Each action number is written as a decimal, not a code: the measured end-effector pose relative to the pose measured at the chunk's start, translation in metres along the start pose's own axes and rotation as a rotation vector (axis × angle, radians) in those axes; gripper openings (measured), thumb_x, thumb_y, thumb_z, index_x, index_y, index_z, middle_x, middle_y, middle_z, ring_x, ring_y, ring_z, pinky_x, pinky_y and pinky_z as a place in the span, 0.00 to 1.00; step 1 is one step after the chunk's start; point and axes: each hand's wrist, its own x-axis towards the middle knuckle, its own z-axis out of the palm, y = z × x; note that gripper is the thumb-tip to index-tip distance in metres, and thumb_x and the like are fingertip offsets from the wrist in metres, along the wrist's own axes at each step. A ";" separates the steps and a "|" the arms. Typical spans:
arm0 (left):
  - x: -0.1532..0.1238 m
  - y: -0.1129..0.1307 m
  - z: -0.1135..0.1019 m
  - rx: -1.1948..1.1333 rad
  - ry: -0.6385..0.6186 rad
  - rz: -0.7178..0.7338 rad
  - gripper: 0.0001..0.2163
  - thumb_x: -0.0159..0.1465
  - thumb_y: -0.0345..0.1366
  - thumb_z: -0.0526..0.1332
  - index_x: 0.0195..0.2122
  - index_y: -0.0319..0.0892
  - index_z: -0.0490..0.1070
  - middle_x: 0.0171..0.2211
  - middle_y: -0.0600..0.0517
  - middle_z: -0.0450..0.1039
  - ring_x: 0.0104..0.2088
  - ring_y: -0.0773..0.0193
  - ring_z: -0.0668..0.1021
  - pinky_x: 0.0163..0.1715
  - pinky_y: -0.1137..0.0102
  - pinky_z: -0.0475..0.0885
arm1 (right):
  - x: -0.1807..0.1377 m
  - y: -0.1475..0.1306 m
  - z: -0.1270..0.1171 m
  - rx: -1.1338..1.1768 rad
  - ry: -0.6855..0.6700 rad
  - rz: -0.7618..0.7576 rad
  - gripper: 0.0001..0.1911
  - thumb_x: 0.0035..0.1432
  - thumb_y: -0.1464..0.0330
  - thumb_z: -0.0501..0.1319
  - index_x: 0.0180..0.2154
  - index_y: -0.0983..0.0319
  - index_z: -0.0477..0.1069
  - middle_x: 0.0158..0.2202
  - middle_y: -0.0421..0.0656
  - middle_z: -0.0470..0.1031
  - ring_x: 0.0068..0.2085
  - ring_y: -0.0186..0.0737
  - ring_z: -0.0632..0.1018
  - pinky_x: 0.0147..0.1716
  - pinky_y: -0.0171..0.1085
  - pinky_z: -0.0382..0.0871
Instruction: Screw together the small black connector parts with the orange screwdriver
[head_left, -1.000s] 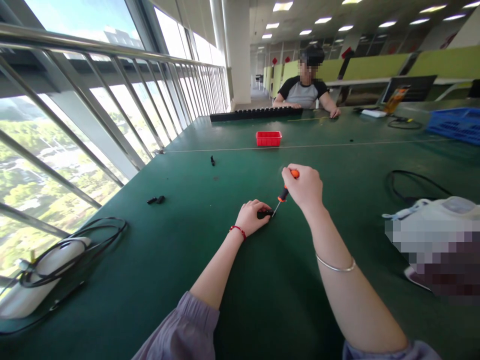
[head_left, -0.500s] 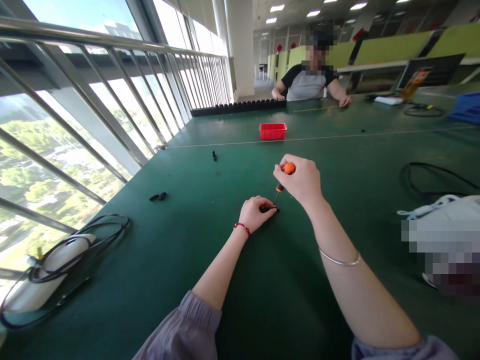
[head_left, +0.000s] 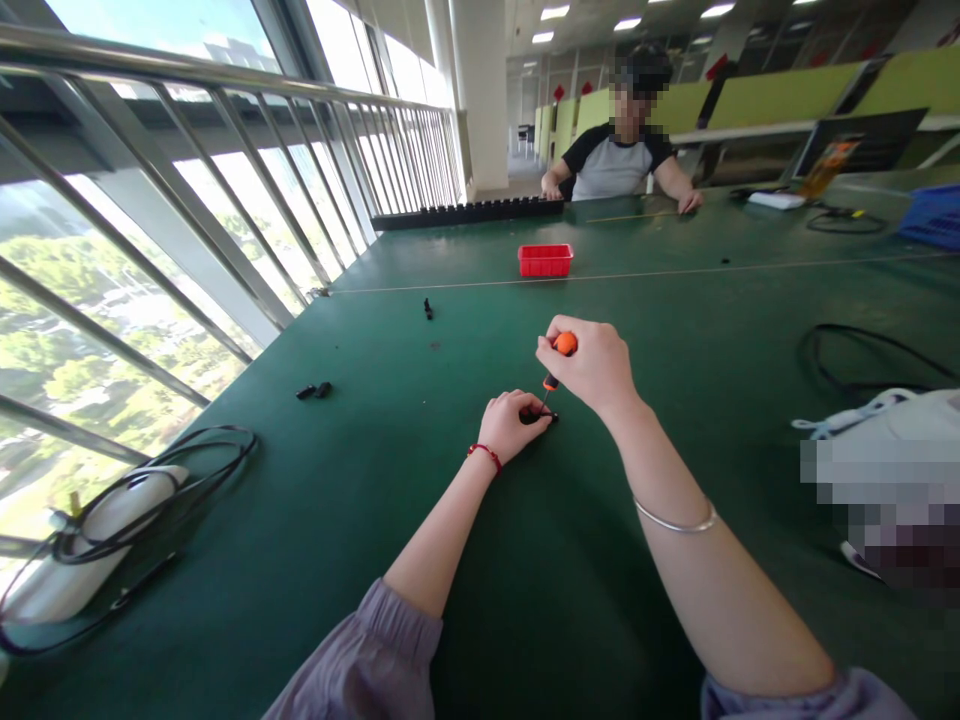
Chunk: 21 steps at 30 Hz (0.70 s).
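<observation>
My left hand (head_left: pixel 508 424) rests on the green table (head_left: pixel 465 540) with its fingers closed on a small black part (head_left: pixel 541 417), pinning it down. My right hand (head_left: pixel 592 367) is wrapped round an orange-handled screwdriver (head_left: pixel 559 356). The screwdriver stands nearly upright, and its thin tip touches the black part just right of my left fingers. A red string circles my left wrist and a silver bangle my right forearm.
Loose black parts lie at the left (head_left: pixel 313 390) and farther back (head_left: pixel 428 309). A red bin (head_left: pixel 545 260) sits mid-table, a long black strip (head_left: pixel 469 212) beyond it, where another person (head_left: pixel 615 150) sits. Coiled black cables lie at left (head_left: pixel 161 480) and right (head_left: pixel 862 360); a railing (head_left: pixel 225 200) borders the left edge.
My right hand has shifted left and tipped the screwdriver more upright over the black part. My left hand has stayed put on the part. The view has swung slightly.
</observation>
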 end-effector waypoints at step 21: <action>0.001 -0.004 -0.001 -0.019 -0.032 0.030 0.06 0.56 0.38 0.64 0.29 0.42 0.74 0.32 0.53 0.74 0.33 0.65 0.73 0.39 0.68 0.69 | -0.001 0.005 -0.002 0.053 -0.006 0.046 0.08 0.51 0.62 0.56 0.26 0.59 0.64 0.21 0.37 0.67 0.24 0.34 0.67 0.25 0.33 0.55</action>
